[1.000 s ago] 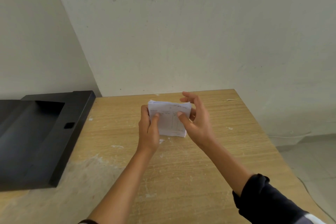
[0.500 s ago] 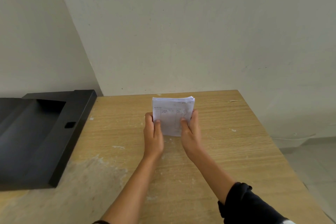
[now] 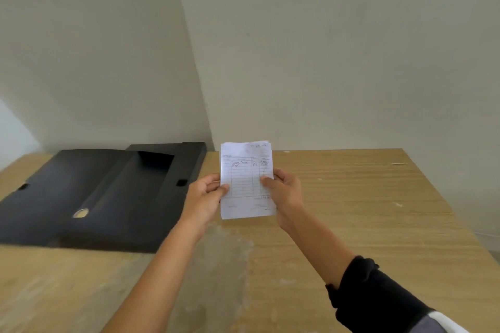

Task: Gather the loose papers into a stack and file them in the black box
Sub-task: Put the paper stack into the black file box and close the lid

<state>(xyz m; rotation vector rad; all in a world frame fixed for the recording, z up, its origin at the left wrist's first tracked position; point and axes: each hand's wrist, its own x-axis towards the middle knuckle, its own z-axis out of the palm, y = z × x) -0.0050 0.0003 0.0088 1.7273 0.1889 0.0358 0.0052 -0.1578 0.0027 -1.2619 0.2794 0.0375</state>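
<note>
Gathering appears complete: left hand and right hand grip the paper stack upright above the table. Filing remains; the open black box lies just left.

Handwriting on top sheet of paper stack: too small to read. Fingers of left hand and right hand hidden behind stack; thumbs only visible. Black box, at 9 o'clock: left end cut by frame edge.
</note>
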